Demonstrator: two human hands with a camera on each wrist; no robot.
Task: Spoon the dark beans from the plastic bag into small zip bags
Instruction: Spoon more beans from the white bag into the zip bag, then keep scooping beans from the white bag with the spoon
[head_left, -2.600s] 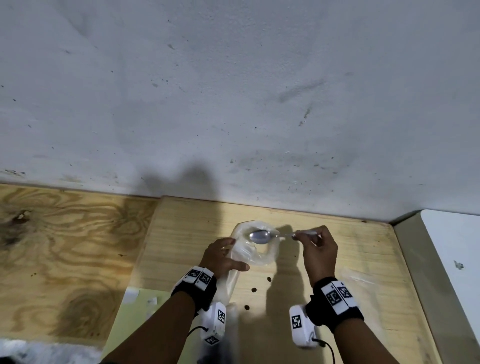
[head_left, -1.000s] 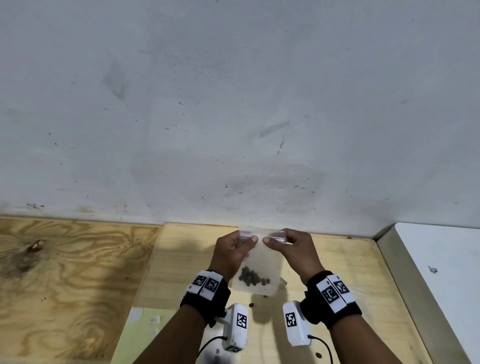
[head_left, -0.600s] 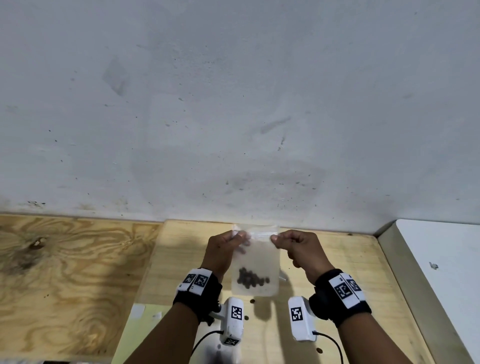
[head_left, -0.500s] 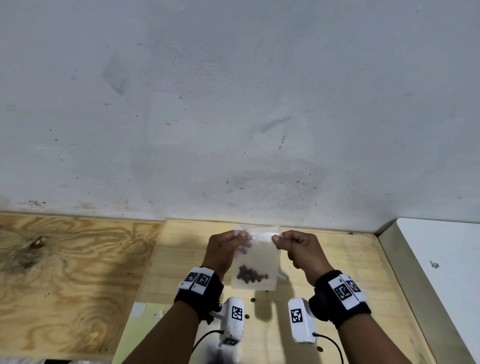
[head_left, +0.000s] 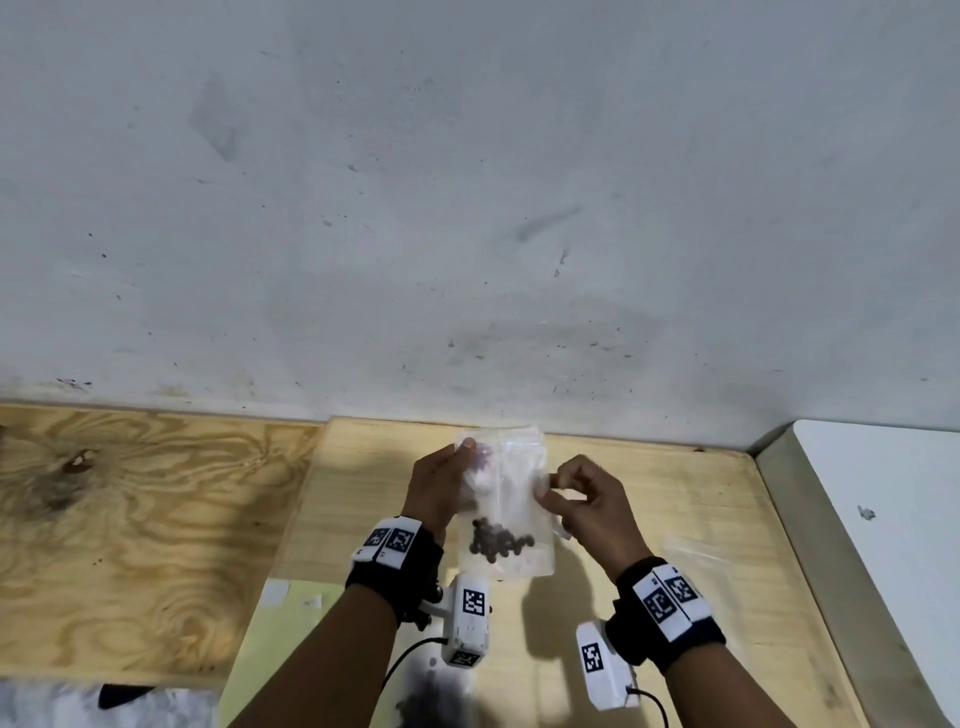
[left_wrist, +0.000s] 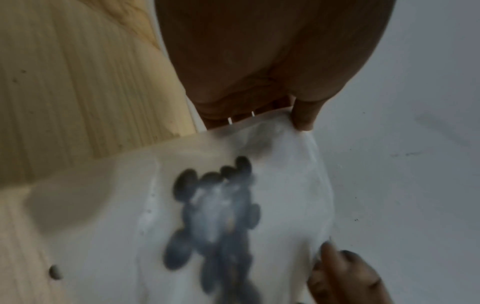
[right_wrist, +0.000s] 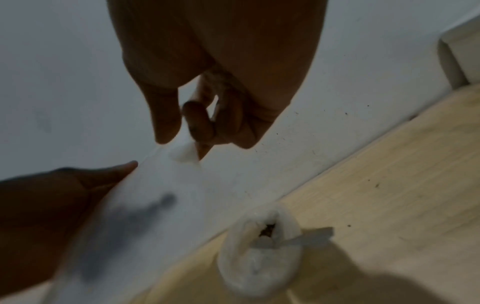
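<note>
Head view: the small zip bag (head_left: 503, 512) is held up over the wooden table (head_left: 675, 499), with the dark beans (head_left: 500, 540) sunk to its bottom. Half a second ago both top corners were pinched; now the left hand (head_left: 441, 491) is laid along the left edge, and the right hand (head_left: 587, 506) is lower, curled at the right edge.
Left wrist view: the left fingertips (left_wrist: 303, 117) are pressed on the bag's top edge — a held bag, though blurred.
Right wrist view: a bit of the bag is pinched by the right thumb and finger. The plastic bag (right_wrist: 259, 263) is seen on the table with the spoon (right_wrist: 303, 239) left in it.
Meaning: the top looks pressed shut — this bag is likely done.
</note>
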